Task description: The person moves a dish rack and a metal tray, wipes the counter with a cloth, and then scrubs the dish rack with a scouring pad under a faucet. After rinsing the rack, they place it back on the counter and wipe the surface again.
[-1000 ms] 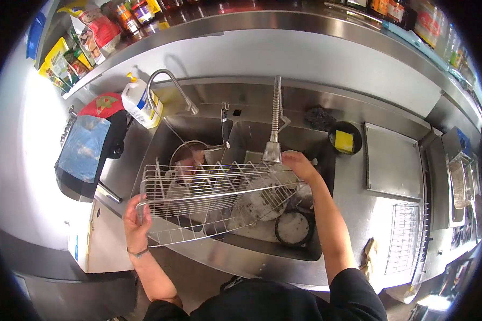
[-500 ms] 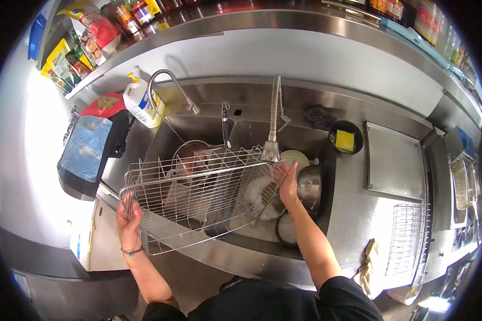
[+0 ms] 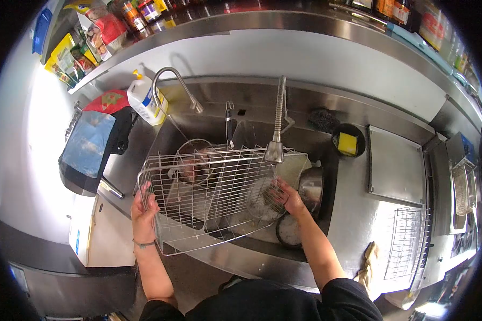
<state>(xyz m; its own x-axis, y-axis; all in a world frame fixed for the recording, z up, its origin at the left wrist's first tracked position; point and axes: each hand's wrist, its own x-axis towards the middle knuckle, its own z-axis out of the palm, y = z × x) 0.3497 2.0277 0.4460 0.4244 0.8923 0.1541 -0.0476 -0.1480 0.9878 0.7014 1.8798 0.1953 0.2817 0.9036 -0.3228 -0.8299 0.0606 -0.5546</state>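
Observation:
A large wire rack [image 3: 198, 206] is tilted over the double sink [image 3: 230, 241]. My left hand [image 3: 143, 211] is closed around its left end. At the other end, my right hand [image 3: 289, 199] has its fingers at the wires, partly hidden by them. Just above that end hangs the spray head [image 3: 273, 152] of a coiled-spring faucet [image 3: 279, 107]. Through the wires I see a strainer [image 3: 194, 166] in the left basin. A steel pot [image 3: 310, 187], a round wet dish [image 3: 263, 200] and a dark-rimmed pan [image 3: 290, 230] lie in the right basin.
Right of the sink, a yellow sponge [image 3: 347, 143] sits in a black bowl [image 3: 353, 132]. Beyond are a metal tray [image 3: 396, 160], a black wire grate [image 3: 404, 241] and a cloth [image 3: 368, 265]. A curved faucet [image 3: 171, 75] and a pump jug [image 3: 144, 99] stand left.
The rack has shifted slightly to the right and levelled somewhat, with my left hand moving along. My right hand has come down and nearer, lower on the rack's right end.

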